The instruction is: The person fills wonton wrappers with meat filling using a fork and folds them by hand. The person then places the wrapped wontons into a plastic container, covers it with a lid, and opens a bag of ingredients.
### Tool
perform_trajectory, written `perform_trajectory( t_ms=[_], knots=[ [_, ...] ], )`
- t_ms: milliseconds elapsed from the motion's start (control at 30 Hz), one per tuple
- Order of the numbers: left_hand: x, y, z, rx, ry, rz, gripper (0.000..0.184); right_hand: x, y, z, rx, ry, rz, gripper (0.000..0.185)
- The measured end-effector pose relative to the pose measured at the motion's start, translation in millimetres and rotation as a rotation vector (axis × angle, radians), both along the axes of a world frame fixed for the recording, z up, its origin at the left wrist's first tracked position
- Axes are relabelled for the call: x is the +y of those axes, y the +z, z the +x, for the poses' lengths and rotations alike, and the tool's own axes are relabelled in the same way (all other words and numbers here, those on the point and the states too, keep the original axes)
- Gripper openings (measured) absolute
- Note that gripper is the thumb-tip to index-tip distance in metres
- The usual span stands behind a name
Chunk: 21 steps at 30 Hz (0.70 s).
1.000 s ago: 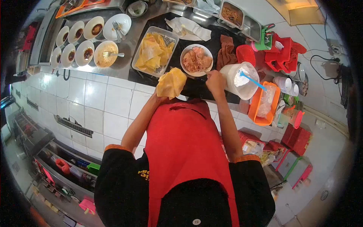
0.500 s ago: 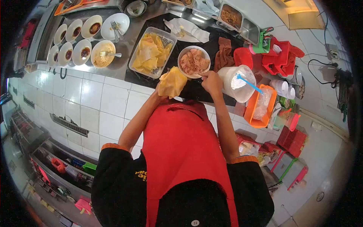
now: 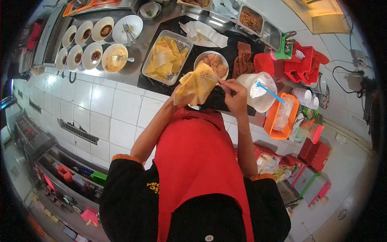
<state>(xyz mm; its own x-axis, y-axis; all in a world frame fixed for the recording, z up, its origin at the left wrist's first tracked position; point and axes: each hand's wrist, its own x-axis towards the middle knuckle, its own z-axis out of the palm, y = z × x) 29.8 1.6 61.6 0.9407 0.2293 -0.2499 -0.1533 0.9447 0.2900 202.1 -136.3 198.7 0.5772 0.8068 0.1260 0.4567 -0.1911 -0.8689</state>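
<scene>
Yellow wrapper sheets (image 3: 192,89) lie in my left hand (image 3: 176,95), which is mostly hidden under them, with its fingers around their edge. My right hand (image 3: 234,92) pinches the handle of a small utensil (image 3: 213,77), whose tip lies over the upper right part of the sheets. Just beyond is a white bowl (image 3: 196,63) of pinkish minced filling (image 3: 217,64), partly covered by the sheets. Left of the bowl, a clear plastic tub (image 3: 188,45) holds more yellow wrappers (image 3: 164,58).
Several bowls (image 3: 92,56) with dark sauce stand at the left, beside a plate (image 3: 133,23) with forks. A white container (image 3: 258,92) with a blue handle and an orange basket (image 3: 282,117) stand right of my right hand. A brown cloth (image 3: 243,56) lies behind.
The sheets in my left hand have moved up and right, now partly over the bowl. My right hand has brought the utensil from the bowl onto the sheets.
</scene>
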Motion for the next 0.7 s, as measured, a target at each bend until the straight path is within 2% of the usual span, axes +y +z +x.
perform_trajectory(
  t_ms=[167,233,300,333,400,433,467,500,567,633,700],
  knots=[
    [9,42,13,-0.154,0.05,-0.097,0.05,-9,-24,10,0.134,-0.095,0.074,0.026],
    [13,43,13,-0.169,0.072,-0.155,0.05,-16,-14,17,0.171,-0.09,0.103,0.026],
    [20,30,14,-0.029,0.157,0.242,0.049,-23,4,21,0.407,-0.066,0.056,0.027],
    [21,42,12,-0.029,0.152,0.242,0.049,-22,11,19,0.446,0.02,0.139,0.029],
    [20,66,7,0.268,0.098,0.644,0.05,-13,32,17,0.401,0.053,0.045,0.026],
    [16,69,8,0.261,0.088,0.646,0.05,-9,38,17,0.356,0.092,-0.049,0.024],
    [12,72,8,0.277,0.101,0.556,0.051,-6,27,20,0.247,0.098,-0.003,0.026],
    [10,77,8,0.294,0.113,0.465,0.053,-6,27,25,0.245,0.088,-0.001,0.026],
    [11,90,8,0.33,0.105,0.435,0.053,-7,28,33,0.349,0.114,-0.034,0.028],
    [12,89,7,0.372,0.107,0.401,0.053,-7,29,30,0.337,0.109,-0.036,0.028],
    [13,77,6,0.266,0.126,0.19,0.051,-7,32,25,0.316,0.095,-0.043,0.03]
  ],
)
